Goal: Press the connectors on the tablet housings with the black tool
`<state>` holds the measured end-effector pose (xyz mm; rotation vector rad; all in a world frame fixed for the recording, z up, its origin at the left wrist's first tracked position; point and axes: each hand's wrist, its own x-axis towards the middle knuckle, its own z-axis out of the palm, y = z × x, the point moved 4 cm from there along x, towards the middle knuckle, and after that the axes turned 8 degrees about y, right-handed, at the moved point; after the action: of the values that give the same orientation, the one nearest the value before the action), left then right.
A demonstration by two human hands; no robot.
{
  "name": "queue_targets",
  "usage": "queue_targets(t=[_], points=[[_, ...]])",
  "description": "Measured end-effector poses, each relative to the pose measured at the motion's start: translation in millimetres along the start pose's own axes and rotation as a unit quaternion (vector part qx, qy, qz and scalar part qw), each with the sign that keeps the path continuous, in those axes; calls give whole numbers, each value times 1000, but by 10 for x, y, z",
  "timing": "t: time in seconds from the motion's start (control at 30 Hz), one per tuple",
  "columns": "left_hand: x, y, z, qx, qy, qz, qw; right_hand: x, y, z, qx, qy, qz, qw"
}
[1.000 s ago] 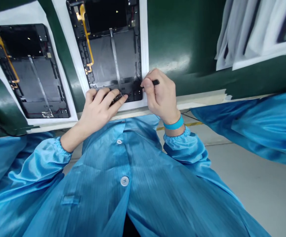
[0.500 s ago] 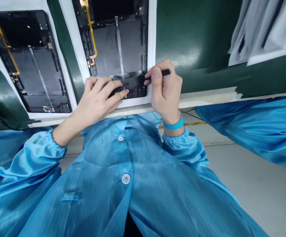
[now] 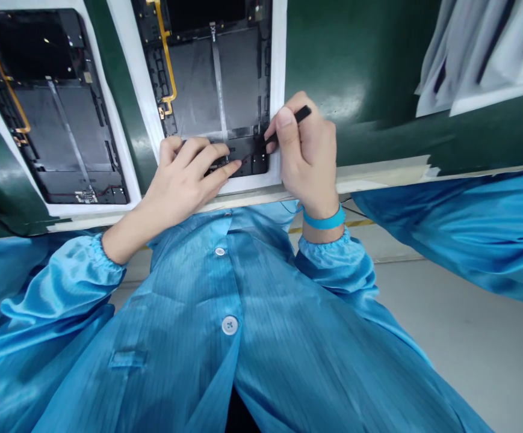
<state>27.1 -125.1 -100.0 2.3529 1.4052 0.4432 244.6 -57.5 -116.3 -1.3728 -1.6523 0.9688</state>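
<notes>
An opened tablet housing (image 3: 241, 78) lies in front of me, dark inside, with an orange flex cable (image 3: 167, 57) on its left and a pale ribbon cable (image 3: 218, 84) down the middle. My left hand (image 3: 186, 171) rests over its near edge, fingers spread, the index fingertip touching by a thin reddish wire (image 3: 247, 157). At the near right corner my right hand (image 3: 306, 153) is closed around a slim black stick-like tool (image 3: 304, 113). The tool slants down to the left, its lower end at the housing's corner; the exact tip is hard to make out.
A second opened tablet housing (image 3: 76, 108) lies to the left on white sheeting. White sheets (image 3: 500, 66) hang or lie at the upper right of the green table (image 3: 355, 72). Blue-clothed parts of other people (image 3: 482, 234) show at both sides.
The tool's upper end has swung upward, so it slants more steeply. My right hand has shifted slightly, and my left index fingertip has slid a little to the right along the near edge.
</notes>
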Motion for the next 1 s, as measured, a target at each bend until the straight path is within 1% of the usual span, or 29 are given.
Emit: queue_targets(t=[0.1,0.2,0.3,0.43,0.5,0.67,0.8,0.9,1.0], points=[[-25,-5,30,7,-6,13,1000,-41,-29,-27,11,25,-1,1000],[-42,-15,37,18,0,13,1000,-77,-54,-53,16,39,5,999],[-42,-21,29,9,8,1,1000,-82,-56,-54,0,29,-1,1000],[-21,-20,23,-2,0,-6,1000,-60,-16,-34,-23,-3,-9,1000],[-4,-12,14,1,-6,-3,1000,-50,-5,-37,-32,-6,-19,999],[39,4,-78,-1,-46,-3,999,-69,-15,-48,-59,11,-32,998],[63,-50,-205,-16,-85,2,996,-150,-40,9,-7,38,-36,999],[98,-125,-268,-52,-115,-5,992,-224,-84,83,-8,32,-54,998],[151,-167,-303,-105,-139,-23,984,-269,-161,116,-24,23,-97,995]])
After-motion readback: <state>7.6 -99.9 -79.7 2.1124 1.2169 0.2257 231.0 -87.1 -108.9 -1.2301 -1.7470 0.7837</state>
